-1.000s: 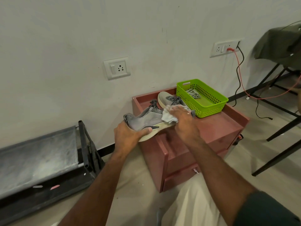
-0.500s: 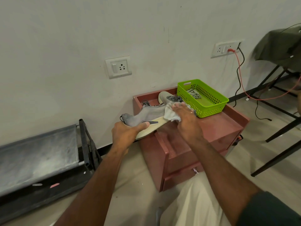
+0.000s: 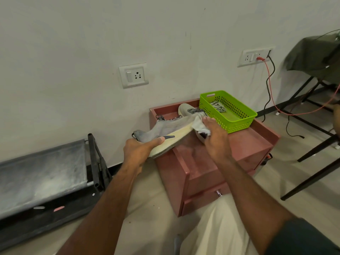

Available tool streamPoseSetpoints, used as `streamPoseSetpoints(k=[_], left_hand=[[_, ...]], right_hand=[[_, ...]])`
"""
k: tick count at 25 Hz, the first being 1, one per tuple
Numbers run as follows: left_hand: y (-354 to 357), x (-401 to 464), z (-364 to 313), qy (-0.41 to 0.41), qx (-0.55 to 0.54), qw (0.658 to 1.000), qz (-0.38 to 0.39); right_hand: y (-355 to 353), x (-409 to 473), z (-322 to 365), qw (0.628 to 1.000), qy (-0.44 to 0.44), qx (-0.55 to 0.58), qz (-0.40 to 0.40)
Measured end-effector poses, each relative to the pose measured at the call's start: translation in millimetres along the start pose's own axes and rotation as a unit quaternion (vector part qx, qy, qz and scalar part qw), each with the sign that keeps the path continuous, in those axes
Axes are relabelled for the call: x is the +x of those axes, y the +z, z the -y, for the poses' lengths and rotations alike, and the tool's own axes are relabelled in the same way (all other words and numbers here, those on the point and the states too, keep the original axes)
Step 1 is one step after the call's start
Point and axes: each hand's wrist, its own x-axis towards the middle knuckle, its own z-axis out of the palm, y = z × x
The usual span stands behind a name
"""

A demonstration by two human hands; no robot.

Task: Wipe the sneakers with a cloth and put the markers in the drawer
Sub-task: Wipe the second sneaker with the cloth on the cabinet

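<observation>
Head view — sneaker (image 3: 165, 128) toe toward basket (image 3: 237, 124)

The second sneaker (image 3: 185, 109) sits mostly hidden behind the cloth (image 3: 199, 124); the basket's (image 3: 239, 124) contents are unclear.

Reddish cabinet (image 3: 244, 144); green basket (image 3: 237, 124), second sneaker (image 3: 185, 109) atop

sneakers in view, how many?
2. One grey sneaker is gripped at the heel by the left hand; the second sneaker lies on the cabinet behind it.
</observation>
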Motion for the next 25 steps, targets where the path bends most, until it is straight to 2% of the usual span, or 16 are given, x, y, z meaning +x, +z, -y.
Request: streamPoseSetpoints(k=[1, 3, 5, 6, 8, 10, 12, 13, 15, 17, 18, 21, 23, 25], left_hand=[[0, 1, 1, -0.003, -0.005, 1.000, 0.004], [-2, 0, 2, -0.008, -0.013, 1.000, 0.005], [-3, 2, 2, -0.028, -0.037, 0.999, 0.015], [-3, 1, 1, -0.036, -0.049, 0.998, 0.025], [-2, -1, 0, -0.031, -0.046, 0.998, 0.033], [-3, -1, 1, -0.027, -0.031, 0.999, 0.029], [-3, 0, 2, -0.027, -0.033, 0.999, 0.028], [-5, 0, 2, -0.021, -0.027, 0.999, 0.025], [-7, 2, 3, 0.011, 0.007, 1.000, 0.022], [-8, -3, 0, 0.072, 0.058, 0.995, 0.028], [-8, -7, -1, 0.104, 0.088, 0.990, 0.030], [-8, -17, -7, 0.170, 0.158, 0.972, 0.020], [-8, -19, -9, 0.190, 0.189, 0.963, 0.025], [-8, -18, -9, 0.202, 0.205, 0.957, 0.030]], right_hand=[[-2, -4, 10, 1.000, 0.002, 0.022, -0.004], [2, -24, 44, 0.987, -0.118, 0.075, 0.079], [12, -34, 57, 0.955, -0.241, 0.049, 0.167], [15, -28, 51, 0.951, -0.249, 0.023, 0.181], [18, -12, 26, 0.975, -0.173, -0.003, 0.142], [9, 0, 2, 0.997, -0.058, -0.002, 0.054], [-4, -3, -2, 1.000, 0.018, 0.019, -0.014], [-6, -7, 8, 0.999, 0.001, 0.036, -0.019], [-3, -19, 38, 0.988, -0.127, 0.075, 0.047], [10, -25, 53, 0.963, -0.230, 0.043, 0.135], [13, -23, 49, 0.960, -0.238, 0.021, 0.143], [5, -16, 9, 0.992, -0.116, -0.016, 0.056], [-11, -18, -1, 0.999, -0.034, -0.015, -0.008], [-9, -21, 28, 0.997, -0.058, 0.044, -0.006]])
